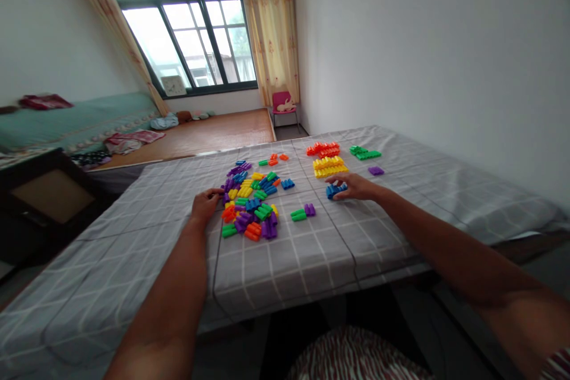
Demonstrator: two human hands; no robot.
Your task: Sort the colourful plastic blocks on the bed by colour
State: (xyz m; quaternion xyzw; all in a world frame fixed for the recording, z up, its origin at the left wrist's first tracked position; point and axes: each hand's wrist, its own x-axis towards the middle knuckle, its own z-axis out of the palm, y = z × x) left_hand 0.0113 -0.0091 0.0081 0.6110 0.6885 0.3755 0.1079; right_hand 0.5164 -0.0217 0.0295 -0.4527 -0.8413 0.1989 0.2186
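A mixed pile of purple, yellow, green, blue and orange plastic blocks (244, 193) lies left of centre on the cloth. At its left edge is my left hand (208, 203), its fingertips touching or just beside the purple blocks; what it holds, if anything, is hidden. My right hand (351, 186) has its fingers around blue blocks (335, 191) on the cloth. Just behind them sit joined yellow blocks (330, 167), with orange blocks (323, 149) farther back. Green blocks (365, 153) and a purple block (376, 171) lie to the right.
A grey checked cloth (285, 255) covers the table. Green and purple blocks (303, 212) lie between my hands, and small orange pieces (273, 160) behind the pile. A pink chair (282, 102) stands beyond the table; a white wall rises at the right.
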